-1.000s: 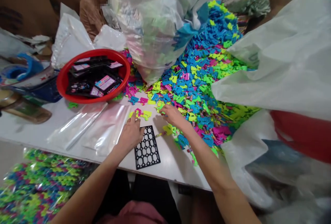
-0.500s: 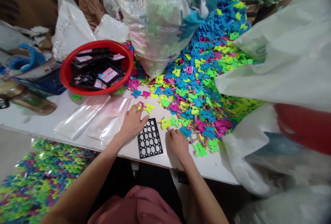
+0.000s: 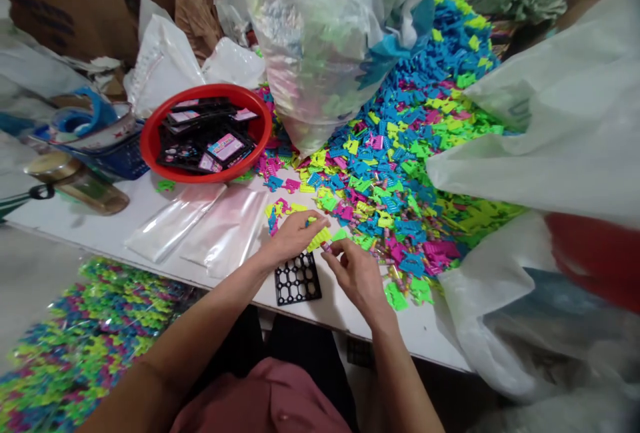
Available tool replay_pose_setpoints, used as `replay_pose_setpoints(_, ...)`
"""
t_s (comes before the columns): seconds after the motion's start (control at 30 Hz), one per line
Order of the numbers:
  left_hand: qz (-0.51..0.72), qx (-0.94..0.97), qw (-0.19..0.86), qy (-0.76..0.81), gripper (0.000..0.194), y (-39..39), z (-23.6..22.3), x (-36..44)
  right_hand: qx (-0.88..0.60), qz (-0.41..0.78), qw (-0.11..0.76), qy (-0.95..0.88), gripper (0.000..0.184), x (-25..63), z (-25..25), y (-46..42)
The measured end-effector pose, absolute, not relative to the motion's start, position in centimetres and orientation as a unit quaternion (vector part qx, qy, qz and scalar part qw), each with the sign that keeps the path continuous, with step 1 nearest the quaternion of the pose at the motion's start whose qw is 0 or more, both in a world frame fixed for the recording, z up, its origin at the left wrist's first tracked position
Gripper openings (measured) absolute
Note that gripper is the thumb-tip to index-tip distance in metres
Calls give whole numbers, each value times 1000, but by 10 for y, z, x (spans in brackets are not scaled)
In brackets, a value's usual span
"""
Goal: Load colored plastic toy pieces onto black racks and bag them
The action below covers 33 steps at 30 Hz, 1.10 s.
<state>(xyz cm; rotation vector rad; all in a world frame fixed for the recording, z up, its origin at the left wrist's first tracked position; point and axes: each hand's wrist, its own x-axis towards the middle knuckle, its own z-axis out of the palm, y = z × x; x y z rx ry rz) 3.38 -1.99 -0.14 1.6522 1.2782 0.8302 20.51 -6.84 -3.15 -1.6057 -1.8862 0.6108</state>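
My left hand (image 3: 295, 234) is closed on a yellow plastic piece (image 3: 319, 239) with a ridged, comb-like face. Right beside it, my right hand (image 3: 356, 276) pinches a small pinkish item (image 3: 327, 246) against or close to that piece; whether the two are joined I cannot tell. Under my left hand lies a black grid tray (image 3: 298, 283) with rows of rounded openings, its far end partly covered. A few pink, blue and yellow pieces (image 3: 281, 208) rest just beyond my left hand.
A heap of bright plastic pieces (image 3: 390, 146) spreads behind my hands, beneath a large filled bag (image 3: 315, 53). At the left are clear bags (image 3: 173, 223), a red basin (image 3: 150, 153) of black packs and a jar (image 3: 93, 189). White sacks (image 3: 550, 146) crowd the right. Another person sits opposite.
My left hand has moved right, off the loose pieces, and now grips the yellow piece. My right hand has risen slightly to meet it. The view has shifted a little.
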Motion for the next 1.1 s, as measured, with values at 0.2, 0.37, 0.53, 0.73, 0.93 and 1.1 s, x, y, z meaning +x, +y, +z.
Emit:
replay_pose_setpoints(0.2, 307, 588, 617, 424, 32, -26, 14, 35, -476, 520, 369, -605, 28, 202, -23, -81)
replay_pose_setpoints(0.37, 267, 664, 575, 396, 34, -25, 35, 18, -467, 532, 378, -596, 24, 183, -36, -85)
replay_pose_setpoints(0.53, 281, 752, 234, 548, 42, -16, 6, -5, -583, 482, 368, -540, 19, 138, -94, -93)
replay_pose_setpoints(0.73, 110, 763, 112, 627, 49, -20, -49, -4, -596, 428, 362, -575, 18, 107, -132, -94)
replay_pose_setpoints(0.93, 130, 758, 95, 632, 47, -23, -50, -2, -583, 365, 330, -647, 9, 107, -136, -90)
replay_pose_setpoints(1.1, 171, 738, 82, 648, 48, -25, -56, 2, -597, 415, 304, -615, 8, 116, -137, -76)
